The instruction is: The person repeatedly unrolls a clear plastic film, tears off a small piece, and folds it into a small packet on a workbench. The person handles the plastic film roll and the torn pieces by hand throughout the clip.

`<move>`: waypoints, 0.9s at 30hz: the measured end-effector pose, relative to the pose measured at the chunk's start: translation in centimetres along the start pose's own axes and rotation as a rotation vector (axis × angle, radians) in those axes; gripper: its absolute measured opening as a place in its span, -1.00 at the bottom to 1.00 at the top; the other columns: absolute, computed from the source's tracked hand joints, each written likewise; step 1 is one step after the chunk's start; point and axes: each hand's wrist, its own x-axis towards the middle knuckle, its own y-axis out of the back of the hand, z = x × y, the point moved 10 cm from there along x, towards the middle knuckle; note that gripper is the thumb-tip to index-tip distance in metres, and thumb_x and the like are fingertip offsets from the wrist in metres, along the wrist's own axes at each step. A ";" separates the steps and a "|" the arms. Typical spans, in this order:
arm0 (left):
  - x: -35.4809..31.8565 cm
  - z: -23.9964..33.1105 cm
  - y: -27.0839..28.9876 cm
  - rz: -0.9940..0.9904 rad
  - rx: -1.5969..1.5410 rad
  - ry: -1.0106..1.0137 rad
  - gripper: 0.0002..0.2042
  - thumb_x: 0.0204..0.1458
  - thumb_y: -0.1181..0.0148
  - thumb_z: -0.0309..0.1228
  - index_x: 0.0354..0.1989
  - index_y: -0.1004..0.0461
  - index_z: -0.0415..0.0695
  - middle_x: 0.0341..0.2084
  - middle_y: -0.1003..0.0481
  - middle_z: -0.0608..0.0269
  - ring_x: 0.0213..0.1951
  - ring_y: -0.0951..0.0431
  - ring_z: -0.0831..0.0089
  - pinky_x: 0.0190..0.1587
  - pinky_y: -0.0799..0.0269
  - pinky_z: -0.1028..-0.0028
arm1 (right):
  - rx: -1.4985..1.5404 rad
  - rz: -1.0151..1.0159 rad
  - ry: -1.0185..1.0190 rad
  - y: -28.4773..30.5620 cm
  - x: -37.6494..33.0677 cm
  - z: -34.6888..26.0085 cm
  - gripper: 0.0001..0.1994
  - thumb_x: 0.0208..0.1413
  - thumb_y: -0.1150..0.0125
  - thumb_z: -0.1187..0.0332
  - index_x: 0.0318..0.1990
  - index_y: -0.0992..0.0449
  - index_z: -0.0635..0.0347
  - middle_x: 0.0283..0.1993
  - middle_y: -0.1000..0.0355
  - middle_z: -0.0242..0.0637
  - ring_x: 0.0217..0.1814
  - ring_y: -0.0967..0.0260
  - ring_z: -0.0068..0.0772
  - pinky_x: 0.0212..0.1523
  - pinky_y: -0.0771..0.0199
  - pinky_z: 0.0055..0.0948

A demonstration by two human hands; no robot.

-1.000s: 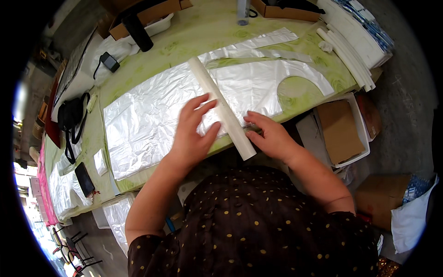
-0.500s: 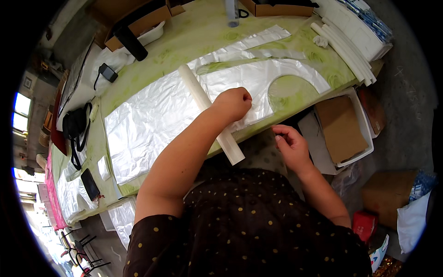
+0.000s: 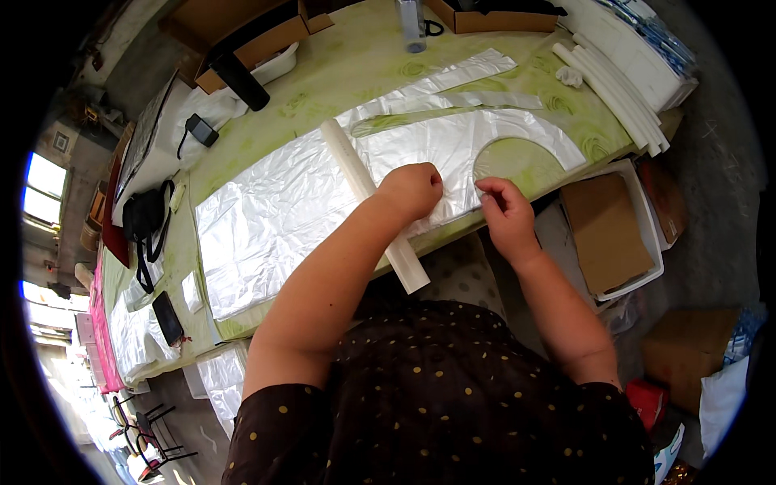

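Note:
A flat stack of whitish, shiny plastic bags (image 3: pixel 267 218) with a rounded cutout at its right end lies across the table. Over it rests a pale tube (image 3: pixel 349 162), its near end jutting past the table edge under my left forearm. My left hand (image 3: pixel 411 191) is closed in a fist on the bags, just right of the tube; its fingertips are hidden. My right hand (image 3: pixel 511 220) has thumb and forefinger pinched together at the bags' edge beside the cutout. Whatever lies between those fingertips is too small to make out.
Several pale tubes (image 3: pixel 618 101) lie at the right table end. Below stands a white bin (image 3: pixel 656 255) with cardboard inside. A black cylinder (image 3: pixel 240 81), a clear bottle (image 3: pixel 411 28), a black bag (image 3: pixel 145 214) and a phone (image 3: pixel 168 318) are on the green-patterned tablecloth (image 3: pixel 339 61).
My right hand has risen from below the table edge to the edge of the bags beside the cutout. My left hand stays closed in nearly the same place. The view has shifted slightly.

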 end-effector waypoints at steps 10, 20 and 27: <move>-1.4 -0.8 2.1 0.022 -0.309 0.057 -0.72 0.16 -0.21 -0.23 -0.10 -0.63 -0.14 -0.33 -0.65 0.14 -0.26 -0.64 0.32 -0.13 -0.54 0.35 | -0.657 -0.199 0.342 -3.0 4.8 -2.5 -0.62 0.09 -0.22 0.38 0.09 -0.53 0.23 0.15 -0.48 -0.11 0.14 -0.36 0.13 0.23 -0.34 -0.12; -0.7 1.8 3.2 0.177 -0.544 0.053 -0.55 0.18 -0.28 -0.15 0.19 -0.48 -0.08 -0.09 -0.57 0.29 -0.16 -0.57 0.42 -0.09 -0.53 0.36 | -0.723 0.215 0.579 0.2 9.3 -3.6 -0.26 -0.01 -0.25 0.43 0.43 -0.26 -0.05 0.37 -0.30 -0.02 0.05 -0.41 0.07 0.16 -0.40 -0.11; 5.3 3.9 1.2 0.145 -1.263 0.204 -0.76 0.19 -0.28 -0.23 -0.03 -0.52 0.01 -0.17 -0.47 0.43 -0.11 -0.43 0.54 -0.01 -0.44 0.36 | -0.732 -0.029 0.682 -2.0 8.3 -3.3 -0.26 -0.10 -0.25 0.56 0.36 -0.35 -0.04 0.30 -0.37 -0.04 -0.02 -0.45 -0.01 0.09 -0.45 -0.09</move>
